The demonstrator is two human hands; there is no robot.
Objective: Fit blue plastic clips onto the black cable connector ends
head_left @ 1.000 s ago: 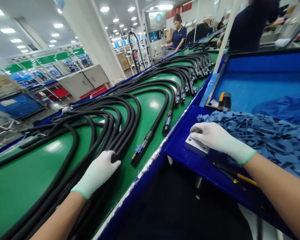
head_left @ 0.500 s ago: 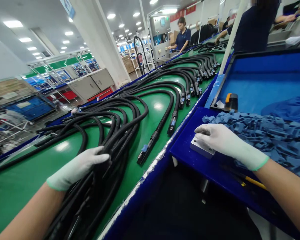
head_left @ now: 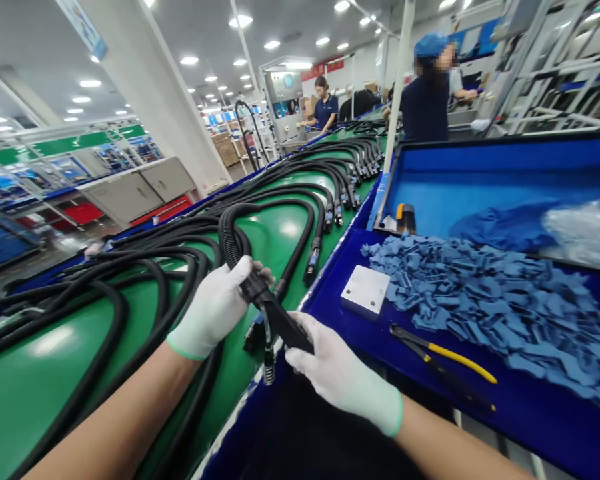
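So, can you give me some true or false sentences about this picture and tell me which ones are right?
1. The left hand and the right hand both hold one black ribbed cable. True.
2. The right hand is pressing on the metal plate. False: no hand touches the plate, which lies on the blue tray.
3. Yellow-handled pliers lie on the blue tray. True.
4. The other cables lie on a red bench top. False: they lie on a green bench top.

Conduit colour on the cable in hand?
Black corrugated conduit, clearest in the head view.
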